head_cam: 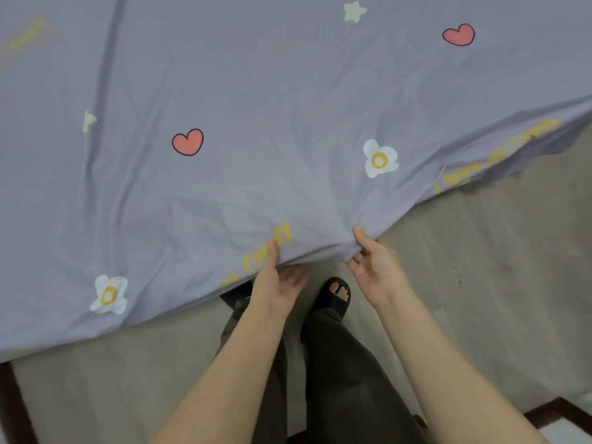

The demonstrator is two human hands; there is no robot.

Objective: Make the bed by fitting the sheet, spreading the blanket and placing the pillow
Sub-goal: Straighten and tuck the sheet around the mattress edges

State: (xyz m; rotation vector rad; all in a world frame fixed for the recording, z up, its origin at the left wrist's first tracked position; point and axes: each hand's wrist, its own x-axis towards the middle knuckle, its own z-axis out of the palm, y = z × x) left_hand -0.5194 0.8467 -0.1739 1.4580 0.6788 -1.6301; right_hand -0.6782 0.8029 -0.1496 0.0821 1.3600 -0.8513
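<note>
A: Sheet [288,123], lilac, printed with hearts and flowers. Lies spread over the bed, near edge hanging above the floor [480,267]. Creases fan out from the spot where it is held.

B: Hands?

A: Left hand [275,283] pinches the hem, thumb on top, fingers under the cloth. Right hand [374,264] just beside it, thumb on top too, fingers partly loose below; both grasp the same stretch of edge.

B: Handling?

A: Thin, light, limp by the look of it. It will bunch and slide rather than hold shape. Best taken at the hem or a corner, hands set wider apart, and pulled evenly.

B: Containers?

A: None in view. No blanket or pillow seen either. Dark wood [551,411] at the lower corners; cannot tell what it belongs to.
</note>
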